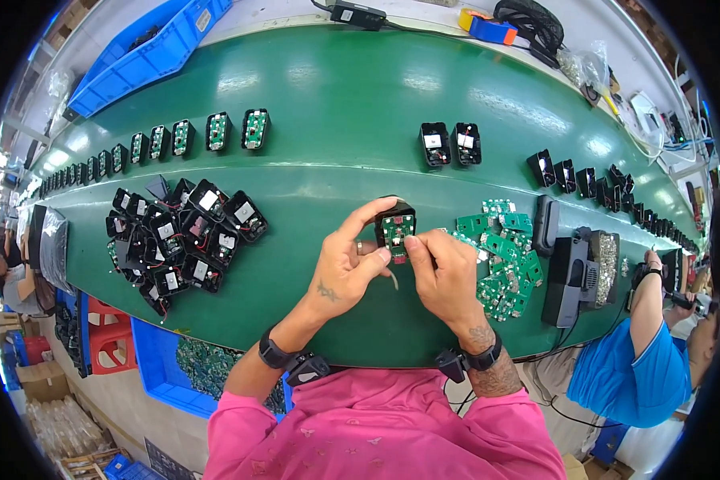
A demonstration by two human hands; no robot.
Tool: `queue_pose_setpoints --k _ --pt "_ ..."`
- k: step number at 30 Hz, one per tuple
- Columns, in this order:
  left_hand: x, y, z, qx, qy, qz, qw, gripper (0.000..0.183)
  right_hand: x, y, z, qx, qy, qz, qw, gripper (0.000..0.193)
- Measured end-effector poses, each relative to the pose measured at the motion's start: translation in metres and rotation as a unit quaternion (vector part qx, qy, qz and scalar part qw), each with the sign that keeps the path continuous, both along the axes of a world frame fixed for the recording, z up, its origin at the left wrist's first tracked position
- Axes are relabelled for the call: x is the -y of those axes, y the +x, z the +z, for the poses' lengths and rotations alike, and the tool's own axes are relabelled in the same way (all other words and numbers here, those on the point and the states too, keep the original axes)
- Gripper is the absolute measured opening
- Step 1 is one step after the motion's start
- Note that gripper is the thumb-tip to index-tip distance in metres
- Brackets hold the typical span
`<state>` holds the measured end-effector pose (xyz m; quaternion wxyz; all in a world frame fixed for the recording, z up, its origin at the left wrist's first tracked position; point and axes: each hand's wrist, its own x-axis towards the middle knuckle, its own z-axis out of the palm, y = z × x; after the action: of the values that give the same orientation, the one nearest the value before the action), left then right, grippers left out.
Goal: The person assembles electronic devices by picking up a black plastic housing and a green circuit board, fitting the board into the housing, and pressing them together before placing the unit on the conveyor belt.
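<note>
A small black casing (395,226) with a green circuit board (397,228) seated in it is held over the green conveyor belt (344,104), near the middle of the belt's near edge. The left hand (346,268) is closed around the casing's left side, with the forefinger curved over its top and the thumb pressed at its lower edge. The right hand (446,276) is pinched shut on the lower right of the same casing, thumb and fingertips meeting at the board's bottom edge. A heap of black casings (180,232) lies on the belt well to the left of the hands, and a pile of loose green boards (500,252) lies just beside the right hand. A row of casings fitted with boards (216,132) is lined up along the far left of the belt, and two open casings (450,144) stand further right. A blue bin of boards (164,364) is seen below the belt's near edge. Another person in a blue shirt (628,376) is seated to the right
</note>
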<state>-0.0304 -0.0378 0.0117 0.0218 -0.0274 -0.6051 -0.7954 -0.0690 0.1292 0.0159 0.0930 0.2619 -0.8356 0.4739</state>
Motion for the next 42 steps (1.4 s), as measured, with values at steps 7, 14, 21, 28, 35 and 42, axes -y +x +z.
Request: queue_pose_setpoints --k 7,14,21,28,35,42 --pt "-0.001 0.000 -0.003 0.050 -0.067 0.041 0.996 0.039 0.000 0.004 -0.009 -0.035 0.068 -0.004 0.997 0.011" --pt "-0.005 0.000 0.000 0.094 -0.038 0.042 0.994 0.033 0.007 0.002 -0.010 0.016 0.006 0.040 0.999 0.043" --pt "-0.004 -0.001 -0.006 0.101 -0.080 0.031 0.991 0.031 0.006 0.006 -0.009 0.087 0.009 0.027 0.996 0.043" --pt "-0.007 0.001 -0.002 0.086 -0.122 0.050 0.987 0.028 0.013 0.007 0.003 0.149 -0.002 0.044 0.988 0.041" --pt "-0.008 -0.001 -0.004 0.100 -0.116 0.044 0.987 0.026 0.015 0.008 -0.006 0.207 -0.057 0.043 0.976 0.035" --pt "-0.012 0.002 -0.003 0.022 -0.144 0.093 0.985 0.025 0.018 0.005 -0.014 0.187 -0.122 0.052 0.973 0.032"
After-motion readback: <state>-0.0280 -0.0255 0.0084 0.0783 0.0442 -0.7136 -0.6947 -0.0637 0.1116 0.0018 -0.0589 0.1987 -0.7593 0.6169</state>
